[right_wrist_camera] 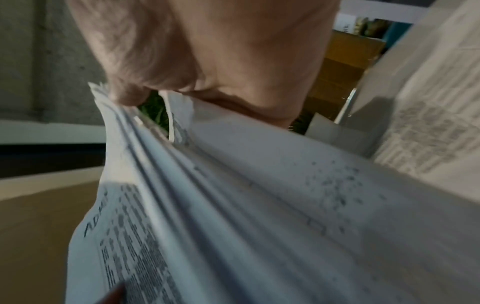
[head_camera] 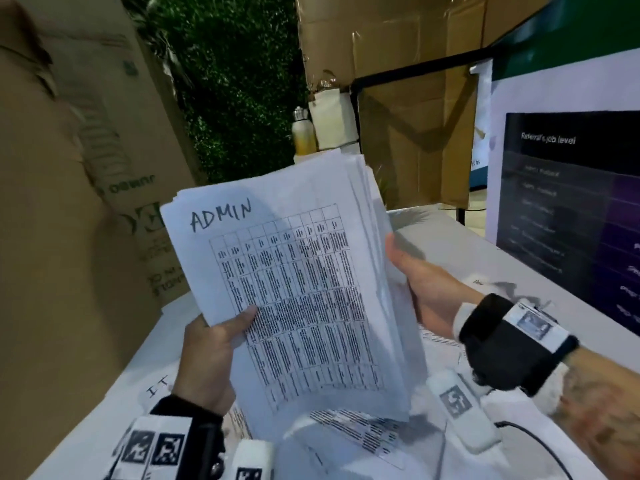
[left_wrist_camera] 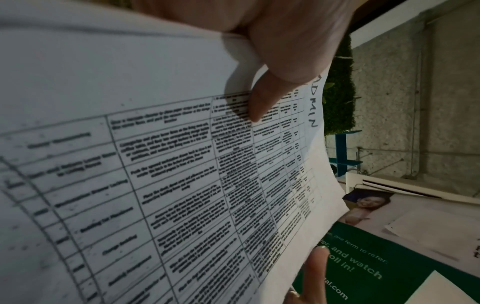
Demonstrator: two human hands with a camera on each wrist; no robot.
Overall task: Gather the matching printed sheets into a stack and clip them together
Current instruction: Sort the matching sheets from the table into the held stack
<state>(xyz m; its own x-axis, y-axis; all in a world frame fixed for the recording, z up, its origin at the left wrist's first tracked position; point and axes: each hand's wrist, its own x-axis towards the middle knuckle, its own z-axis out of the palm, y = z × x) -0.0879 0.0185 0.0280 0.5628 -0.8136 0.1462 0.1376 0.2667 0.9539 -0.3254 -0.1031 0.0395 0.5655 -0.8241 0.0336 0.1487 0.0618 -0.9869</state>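
Observation:
I hold a thick stack of printed sheets (head_camera: 298, 282) upright above the table; its top sheet carries a table of text and the handwritten word ADMIN. My left hand (head_camera: 214, 351) grips the stack's lower left edge, thumb pressed on the printed face. My right hand (head_camera: 426, 285) grips the right edge, where the sheets fan apart. In the left wrist view the stack of sheets (left_wrist_camera: 155, 164) fills the frame with the thumb (left_wrist_camera: 262, 102) lying on it. In the right wrist view the stack's fanned edges (right_wrist_camera: 207, 195) run under the hand (right_wrist_camera: 207, 51). No clip is in sight.
More printed sheets (head_camera: 363, 434) lie loose on the white table (head_camera: 450, 237), one marked IT (head_camera: 157, 386). Cardboard boxes (head_camera: 69, 168) stand close on the left and behind. A poster board (head_camera: 571, 209) stands at the right. A bottle (head_camera: 303, 133) stands at the back.

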